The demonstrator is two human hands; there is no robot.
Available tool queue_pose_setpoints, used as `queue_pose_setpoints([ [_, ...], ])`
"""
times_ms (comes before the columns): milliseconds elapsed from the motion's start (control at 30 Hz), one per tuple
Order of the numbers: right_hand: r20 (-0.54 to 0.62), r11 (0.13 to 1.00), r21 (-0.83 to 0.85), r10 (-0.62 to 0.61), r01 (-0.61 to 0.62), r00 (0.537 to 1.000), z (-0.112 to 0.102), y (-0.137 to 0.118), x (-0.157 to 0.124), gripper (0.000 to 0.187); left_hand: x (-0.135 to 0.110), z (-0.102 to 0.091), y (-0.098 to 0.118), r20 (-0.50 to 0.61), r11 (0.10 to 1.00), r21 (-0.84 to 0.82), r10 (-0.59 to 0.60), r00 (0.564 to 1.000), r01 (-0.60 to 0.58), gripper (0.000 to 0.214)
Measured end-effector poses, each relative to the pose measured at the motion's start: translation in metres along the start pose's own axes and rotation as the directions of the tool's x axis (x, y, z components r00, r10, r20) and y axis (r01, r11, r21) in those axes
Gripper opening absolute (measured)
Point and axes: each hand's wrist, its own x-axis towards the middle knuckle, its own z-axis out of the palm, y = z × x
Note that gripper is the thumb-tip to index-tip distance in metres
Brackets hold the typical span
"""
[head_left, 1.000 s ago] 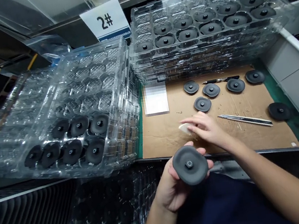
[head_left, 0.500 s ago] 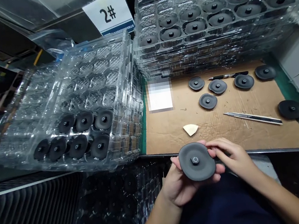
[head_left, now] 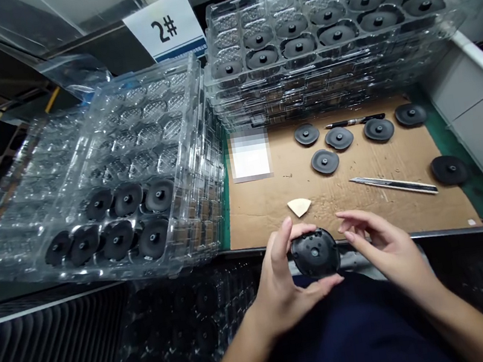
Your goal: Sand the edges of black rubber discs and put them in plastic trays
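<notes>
- Your left hand (head_left: 281, 288) grips the black disc (head_left: 315, 252) between thumb and fingers, just past the near edge of the cardboard sheet (head_left: 266, 220). The disc's matte, moulded face is turned up, with a small central hole.
- Your right hand (head_left: 382, 241) is open with curved fingers, just beside the disc but not touching it, so your hands are apart.
- Left of the sheet, a clear, dimpled plastic tray (head_left: 128, 162) holds seven black discs (head_left: 127, 199) in its nearest wells.
- Beyond the sheet, stacked clear trays (head_left: 295, 56) carry more discs.
- On the sheet lie five loose discs (head_left: 324, 161), a pen (head_left: 354, 121), a snap-off utility knife (head_left: 393, 185) and a pale wedge-shaped piece (head_left: 299, 206).
- Right of the sheet, one disc (head_left: 449, 170) sits on a green mat (head_left: 477, 192).
</notes>
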Motion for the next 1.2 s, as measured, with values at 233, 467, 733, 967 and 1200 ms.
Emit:
queue_pose_setpoints([
  [233,0.35,0.975,0.209,0.001,-0.08,0.937,-0.017,-0.044,0.003,0.026,0.004,0.004,0.008,0.011,0.991,-0.106,-0.083,0.997,0.083,0.107],
  [467,0.68,0.891,0.33,0.004,-0.311,0.733,-0.026,-0.056,0.027,0.031,0.006,0.007,0.016,0.159,0.875,-0.343,-0.304,0.939,0.342,0.111],
  [733,0.646,0.852,0.34,0.096,-0.398,0.757,-0.033,-0.052,0.02,0.013,0.01,0.015,0.009,0.221,0.921,-0.259,-0.236,0.946,0.29,0.11],
  [967,0.481,0.885,0.332,0.138,-0.326,0.866,-0.037,-0.02,0.016,0.02,0.023,0.011,0.001,0.311,0.958,-0.034,-0.261,0.914,0.285,0.078],
  [1200,0.267,0.964,-0.166,-0.157,0.205,0.951,-0.034,0.039,0.039,0.02,0.013,-0.023,0.001,0.204,0.808,0.177,-0.588,0.782,0.561,0.027],
])
